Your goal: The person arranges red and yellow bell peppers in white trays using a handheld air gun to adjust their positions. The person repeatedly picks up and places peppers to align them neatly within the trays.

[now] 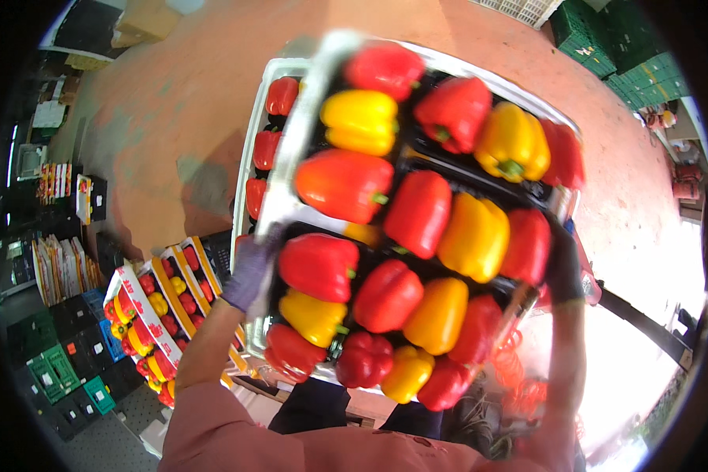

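My left hand (252,269), in a purple glove, is closed on the left side of a white box (285,169) full of red and yellow bell peppers. On the opposite side, my right hand (562,263), in a dark glove and blurred, grips the box's right edge; its fingers are partly hidden. Inside, the peppers lie in black trays, among them a yellow pepper (473,237) and an orange-red pepper (342,186). The box is slightly tilted and blurred along its edges. Beneath it and to the left shows another white box (256,118) holding red peppers.
Several cartons of peppers (165,303) stand at lower left, near flattened cardboard (63,267) and green crates (53,371). Stacked green crates (641,75) occupy the far right. A dark bar (645,326) and a coiled red hose (515,377) lie right of my body.
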The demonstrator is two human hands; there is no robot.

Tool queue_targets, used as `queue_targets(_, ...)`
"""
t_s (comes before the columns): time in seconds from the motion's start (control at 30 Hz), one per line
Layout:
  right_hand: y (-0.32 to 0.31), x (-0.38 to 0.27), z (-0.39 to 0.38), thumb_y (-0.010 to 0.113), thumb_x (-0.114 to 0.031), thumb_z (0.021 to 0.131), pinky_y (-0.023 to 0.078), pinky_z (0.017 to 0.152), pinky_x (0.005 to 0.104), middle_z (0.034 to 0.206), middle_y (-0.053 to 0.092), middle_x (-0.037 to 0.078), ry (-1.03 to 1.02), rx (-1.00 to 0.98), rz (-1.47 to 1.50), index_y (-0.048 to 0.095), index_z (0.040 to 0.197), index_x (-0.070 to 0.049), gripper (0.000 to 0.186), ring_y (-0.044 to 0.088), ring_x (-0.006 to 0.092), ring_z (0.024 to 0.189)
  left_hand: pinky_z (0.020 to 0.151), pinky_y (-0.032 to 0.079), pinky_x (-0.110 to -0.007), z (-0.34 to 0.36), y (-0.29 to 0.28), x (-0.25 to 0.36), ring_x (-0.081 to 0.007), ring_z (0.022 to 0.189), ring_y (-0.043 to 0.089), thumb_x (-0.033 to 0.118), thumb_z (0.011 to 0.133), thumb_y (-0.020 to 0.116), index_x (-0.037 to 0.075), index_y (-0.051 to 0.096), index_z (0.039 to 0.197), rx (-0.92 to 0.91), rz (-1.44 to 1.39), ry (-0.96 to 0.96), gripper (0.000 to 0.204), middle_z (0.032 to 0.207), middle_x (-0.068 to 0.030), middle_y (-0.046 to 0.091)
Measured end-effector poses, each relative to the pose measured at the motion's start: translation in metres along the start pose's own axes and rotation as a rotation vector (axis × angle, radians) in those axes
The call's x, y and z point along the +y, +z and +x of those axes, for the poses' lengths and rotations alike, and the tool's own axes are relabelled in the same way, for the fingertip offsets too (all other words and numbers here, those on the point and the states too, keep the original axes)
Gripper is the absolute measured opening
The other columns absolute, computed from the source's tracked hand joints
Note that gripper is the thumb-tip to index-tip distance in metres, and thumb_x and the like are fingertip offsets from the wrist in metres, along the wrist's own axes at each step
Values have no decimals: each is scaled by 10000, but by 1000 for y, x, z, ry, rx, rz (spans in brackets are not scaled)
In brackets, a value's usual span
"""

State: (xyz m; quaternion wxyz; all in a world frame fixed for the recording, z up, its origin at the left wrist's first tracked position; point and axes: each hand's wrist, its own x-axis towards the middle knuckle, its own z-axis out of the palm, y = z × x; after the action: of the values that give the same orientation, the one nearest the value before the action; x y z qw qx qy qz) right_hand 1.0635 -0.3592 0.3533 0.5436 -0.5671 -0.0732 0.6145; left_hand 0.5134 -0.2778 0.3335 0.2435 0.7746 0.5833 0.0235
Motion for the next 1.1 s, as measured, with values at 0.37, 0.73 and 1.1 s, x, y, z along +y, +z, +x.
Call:
queue_targets(0.37,196,60,151,687,-256,932,564,795,310,982,709,79,99,-55,8,649,1111,-22,297,678,174,850,851,529,-319,62,-12,-268,-148,950,657,307,1036,515,8,643,1229,138,-1057,-410,378,1098,-59,697)
queue_targets(0.73,199,64,143,721,-572,825,540,701,362,944,658,123,50,71,-447,653,1100,34,669,648,231,844,813,537,-336,67,-4,-326,-177,899,648,247,1001,547,13,637,1213,16,-967,-382,328,1088,-78,684)
queue_targets(1.1,-29,68,-96,488,-578,992,500,534,282,611,616,95,278,418,-688,652,881,45,653,614,147,528,1004,438,-329,68,-25,-330,-181,1127,545,359,1062,472,16,521,1363,125,-1105,-480,459,1307,-104,568)
